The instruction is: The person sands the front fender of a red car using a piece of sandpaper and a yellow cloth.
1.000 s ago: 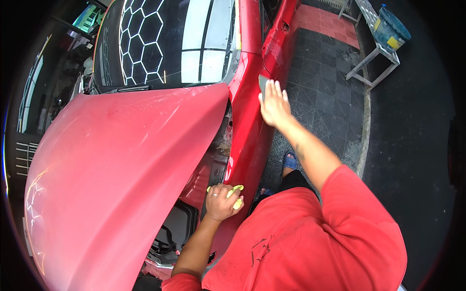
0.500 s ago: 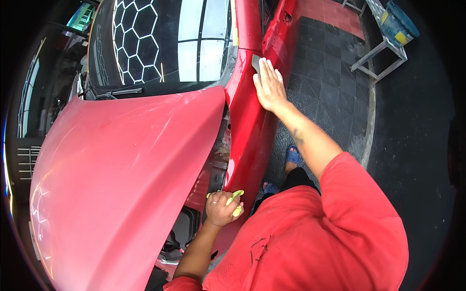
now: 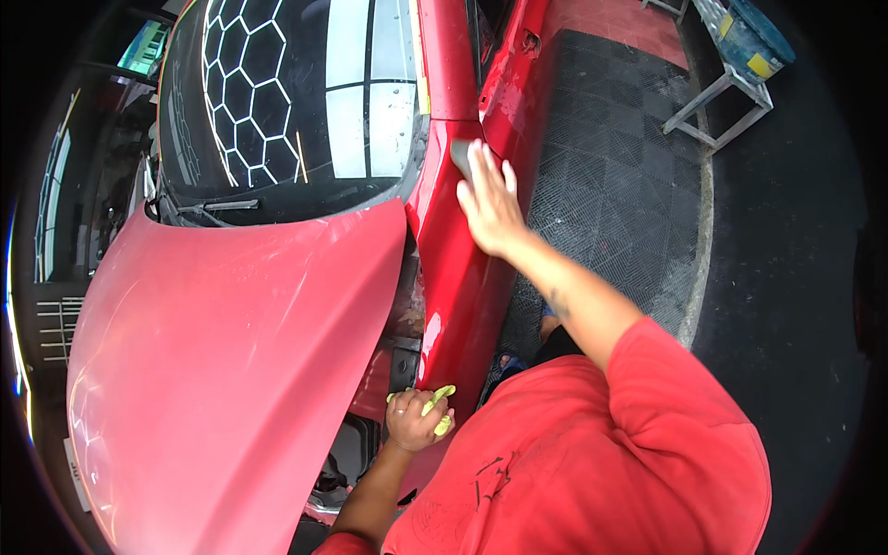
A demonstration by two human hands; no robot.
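A glossy red car fender runs up the middle, beside the duller red hood. High on the fender, below the windshield pillar, my right hand lies with fingers stretched out over a dark grey flat pad, pressing it to the paint. The pad looks like sandpaper or a sanding pad; most of it is hidden under the fingers. At the fender's front end, my left hand is closed around a crumpled yellow cloth and rests against the panel edge.
A dark windshield and its wiper lie beyond the hood. Parts show in the gap between hood and fender. To the right are grey floor tiles and a metal stand bearing a blue bucket.
My right hand has slid a little nearer along the fender with the grey pad. The view has shifted slightly; my left hand still grips the yellow cloth at the front end.
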